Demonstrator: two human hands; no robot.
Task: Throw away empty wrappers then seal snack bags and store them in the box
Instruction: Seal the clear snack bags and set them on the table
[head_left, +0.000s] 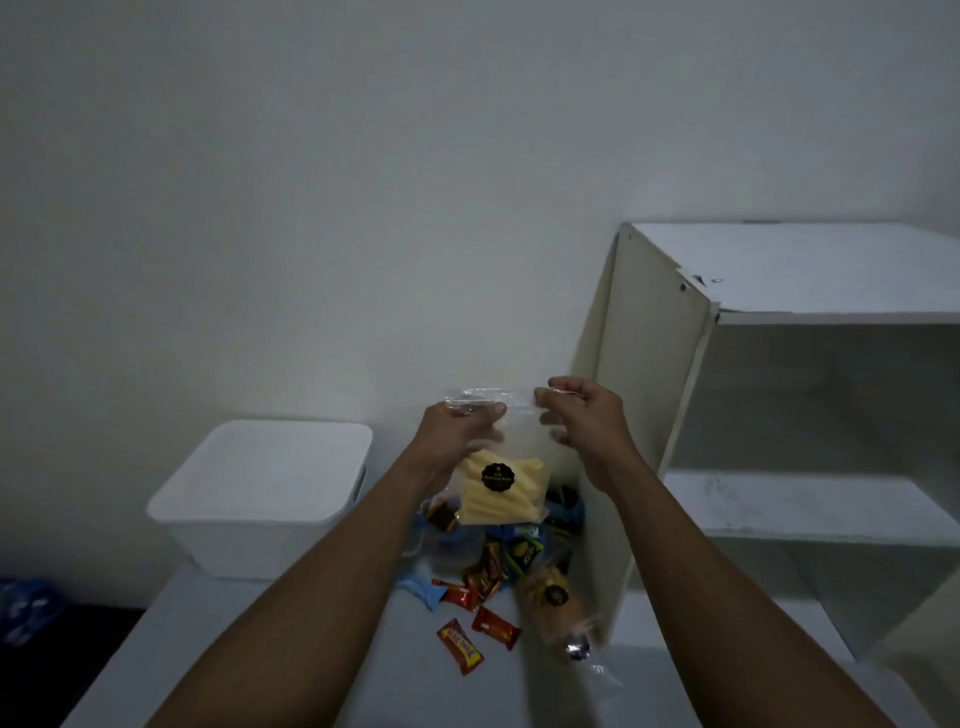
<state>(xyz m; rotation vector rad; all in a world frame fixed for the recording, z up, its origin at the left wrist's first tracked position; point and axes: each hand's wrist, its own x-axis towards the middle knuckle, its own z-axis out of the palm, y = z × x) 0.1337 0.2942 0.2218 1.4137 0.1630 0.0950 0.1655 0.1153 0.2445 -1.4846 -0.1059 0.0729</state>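
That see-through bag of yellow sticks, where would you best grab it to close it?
By its empty top strip, one hand at each end, coming from the sides. The clear bag hangs upright with the sticks sunk to the bottom, so the top is flat and free; the left hand and right hand pinch it there.

1. Bag (511, 452): thin clear plastic, glossy, crinkled along its top edge. Its round label (497, 476) looks matt black.
2. Box (265, 488): white plastic, smooth and matt, lid and body alike.
3. Wrappers (460, 646): red and orange film, shiny and creased.
4. Second bag (553, 597): clear plastic, with a bright glint near one end.
5. Counter (363, 675): white and smooth, with a dull sheen.
6. Shelf (660, 364): cream-white board, smooth, scuffed in spots.
7. Wall (363, 208): painted, matt.
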